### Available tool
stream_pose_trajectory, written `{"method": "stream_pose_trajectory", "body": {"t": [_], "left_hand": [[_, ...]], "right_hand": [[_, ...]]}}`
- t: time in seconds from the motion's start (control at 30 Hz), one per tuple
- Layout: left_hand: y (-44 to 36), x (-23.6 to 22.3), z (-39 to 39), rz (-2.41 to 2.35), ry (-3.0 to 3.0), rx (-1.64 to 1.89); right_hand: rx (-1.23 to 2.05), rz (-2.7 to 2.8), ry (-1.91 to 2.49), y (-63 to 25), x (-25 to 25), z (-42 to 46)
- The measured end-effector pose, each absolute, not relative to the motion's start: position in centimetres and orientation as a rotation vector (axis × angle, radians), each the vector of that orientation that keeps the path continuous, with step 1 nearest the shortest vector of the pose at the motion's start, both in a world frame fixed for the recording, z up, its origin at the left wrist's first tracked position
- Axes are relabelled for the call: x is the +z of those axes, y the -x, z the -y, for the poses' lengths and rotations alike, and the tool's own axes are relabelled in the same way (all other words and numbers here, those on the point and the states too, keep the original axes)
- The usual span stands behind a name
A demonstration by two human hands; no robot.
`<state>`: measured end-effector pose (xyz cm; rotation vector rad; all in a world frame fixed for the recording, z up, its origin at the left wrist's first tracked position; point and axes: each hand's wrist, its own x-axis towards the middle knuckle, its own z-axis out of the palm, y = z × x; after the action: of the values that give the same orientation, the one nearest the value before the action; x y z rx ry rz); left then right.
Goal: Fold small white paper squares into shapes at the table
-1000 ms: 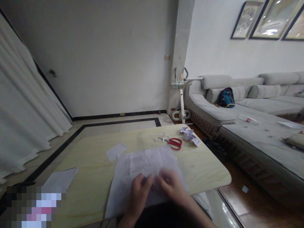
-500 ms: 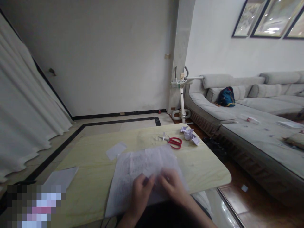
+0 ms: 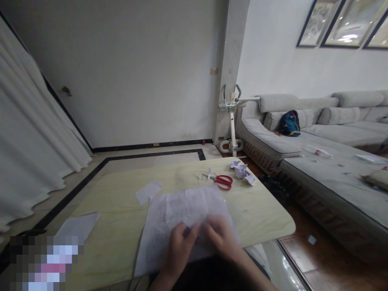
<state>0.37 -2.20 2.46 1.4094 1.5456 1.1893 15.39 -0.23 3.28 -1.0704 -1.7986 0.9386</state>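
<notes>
- Sheet [image 3: 169, 218]: spread on table [image 3: 118, 234], beneath both hands.
- Change: left hand's [image 3: 181, 242] thumb now slightly closer to right hand [image 3: 220, 235]; suggests close fingertip work, both hands together.
- Grip: fingers curled on both hands, tips blurred; cannot tell whether anything is pinched.
- Versus earlier frame: sheet unmoved; scissors [image 3: 224, 182] likewise, just beyond sheet's far edge; slip [image 3: 148, 192] likewise, at sheet's far left corner.

Matt paper sheet [image 3: 163, 218], smooth wood-grain tabletop [image 3: 112, 234], metal-bladed scissors [image 3: 216, 178], cloth sofa [image 3: 321, 173]
</notes>
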Motion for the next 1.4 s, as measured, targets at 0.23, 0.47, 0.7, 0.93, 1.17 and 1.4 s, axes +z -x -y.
{"method": "stream_pose_trajectory", "body": {"t": [0.23, 0.47, 0.7, 0.93, 1.17, 1.4], "left_hand": [[-0.36, 2.26, 2.12, -1.557, -1.391, 1.224], [-0.38, 2.45, 2.16, -1.491, -1.39, 1.18], [-0.47, 2.88, 2.11, -1.484, -1.399, 1.186], [-0.47, 2.77, 2.28, -1.475, -1.403, 1.169], [-0.38, 2.77, 2.31, -1.459, -1.418, 1.155], [-0.32, 2.41, 2.3, -1.352, -1.363, 1.148]], "right_hand": [[0.923, 1.748, 1.097, -15.08, 3.32, -0.1], [0.957, 1.749, 1.056, -15.28, 3.17, 0.03], [0.897, 1.761, 1.067, -15.16, 3.3, -0.13], [0.907, 1.739, 1.048, -15.22, 3.64, -0.18], [0.931, 1.719, 1.042, -15.31, 3.49, -0.22], [0.902, 1.721, 1.05, -15.43, 3.79, -0.33]]}}
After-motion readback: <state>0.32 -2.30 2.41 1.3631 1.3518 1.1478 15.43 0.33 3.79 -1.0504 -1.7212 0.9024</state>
